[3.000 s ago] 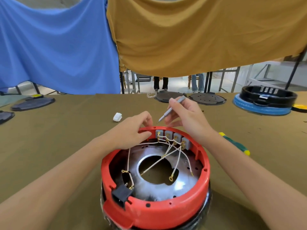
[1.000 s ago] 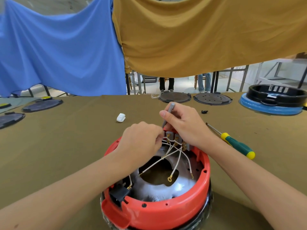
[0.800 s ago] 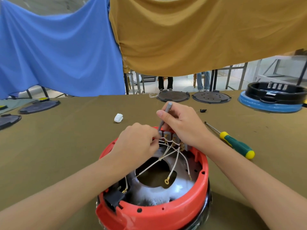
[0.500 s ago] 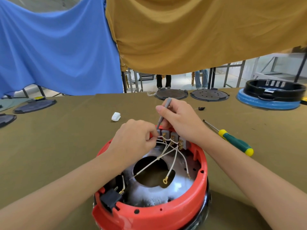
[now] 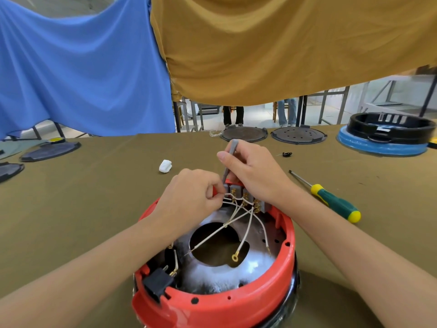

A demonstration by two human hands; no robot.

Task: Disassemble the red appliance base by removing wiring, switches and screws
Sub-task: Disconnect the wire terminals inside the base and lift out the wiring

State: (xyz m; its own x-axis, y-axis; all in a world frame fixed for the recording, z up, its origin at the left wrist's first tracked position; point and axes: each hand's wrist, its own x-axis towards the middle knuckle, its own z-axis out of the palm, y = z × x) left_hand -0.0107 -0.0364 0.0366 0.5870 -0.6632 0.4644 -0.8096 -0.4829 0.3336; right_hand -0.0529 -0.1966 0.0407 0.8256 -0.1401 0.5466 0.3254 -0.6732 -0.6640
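Two hands are working at one red appliance base (image 5: 212,306): the left hand (image 5: 189,197) and the right hand (image 5: 255,176), the latter gripping one slim grey tool (image 5: 230,157). Lying on the counter (image 5: 94,197) are one green-and-yellow screwdriver (image 5: 331,202), one small white piece (image 5: 165,166), one tiny black part (image 5: 287,154) and four dark flat discs, two at the far edge (image 5: 243,133) (image 5: 298,135) and two at the left (image 5: 50,151) (image 5: 9,169). One blue-and-black base (image 5: 383,138) is sitting at the far right, and two cloths are hanging behind, one blue cloth (image 5: 82,67) and one mustard cloth (image 5: 283,48).
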